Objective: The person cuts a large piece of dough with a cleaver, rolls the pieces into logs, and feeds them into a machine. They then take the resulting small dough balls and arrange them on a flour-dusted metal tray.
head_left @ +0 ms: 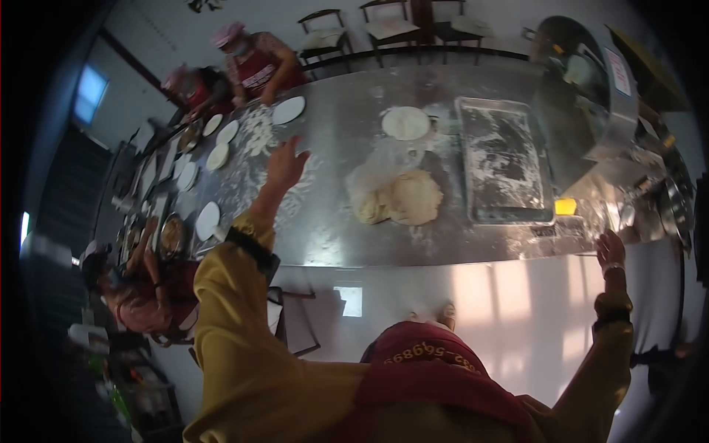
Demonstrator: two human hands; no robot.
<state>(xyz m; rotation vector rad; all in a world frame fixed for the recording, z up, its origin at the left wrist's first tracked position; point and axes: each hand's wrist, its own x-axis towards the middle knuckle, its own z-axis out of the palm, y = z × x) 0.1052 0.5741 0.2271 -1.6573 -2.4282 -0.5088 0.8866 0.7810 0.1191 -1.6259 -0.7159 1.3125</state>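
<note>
My left hand point(286, 164) reaches over the floured steel table point(325, 214), fingers apart and holding nothing, with a white round plate point(289, 111) just beyond it. My right hand point(611, 249) is off the table's front right edge, its fingers spread and nothing in them. Between the hands lies a large lump of dough point(415, 198), with a clear plastic sheet point(377, 177) over its left part. Behind the dough sits a round white piece point(405, 123). A floured metal tray point(506, 161) is right of the dough, and a yellow object point(565, 207) touches its near corner.
Two people in red aprons point(258, 72) work at the far left end. Another person point(144, 295) sits at the left beside a filled bowl point(173, 236). Several white plates line the left side. A large metal machine point(591, 88) stands at the right. Chairs point(389, 28) stand behind the table.
</note>
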